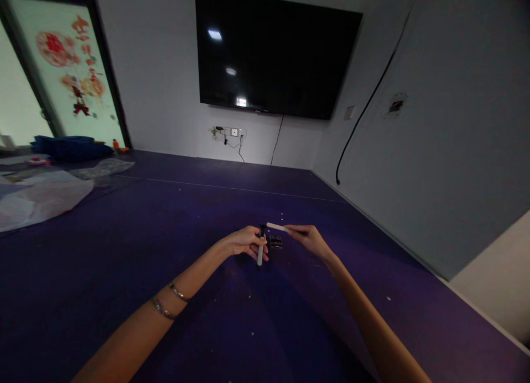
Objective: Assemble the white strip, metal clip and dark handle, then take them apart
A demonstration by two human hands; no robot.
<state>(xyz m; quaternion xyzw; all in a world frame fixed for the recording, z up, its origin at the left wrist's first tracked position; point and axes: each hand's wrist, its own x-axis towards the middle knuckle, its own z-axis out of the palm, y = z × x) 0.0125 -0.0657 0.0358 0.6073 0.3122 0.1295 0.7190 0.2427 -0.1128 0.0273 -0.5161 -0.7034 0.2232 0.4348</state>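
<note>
My left hand (248,243) is closed around a slim tool with a pale grey handle (260,253) and a black head, shaped like a razor. It stands nearly upright, black head at the top. In my right hand (307,239), a white stick (276,227) is pinched between the fingertips. Its free end points left, close to the black head; I cannot tell whether they touch. Just right of my left hand, a small dark case (276,241) with compartments lies on the purple surface (199,317). Small white bits are scattered around it.
Clear plastic bags (49,194) and a dark blue cloth bundle (72,148) lie at the far left. A small orange thing (116,144) stands by the glass door. A black cable (366,104) hangs down the right wall. A television (277,52) is mounted above sockets (234,132).
</note>
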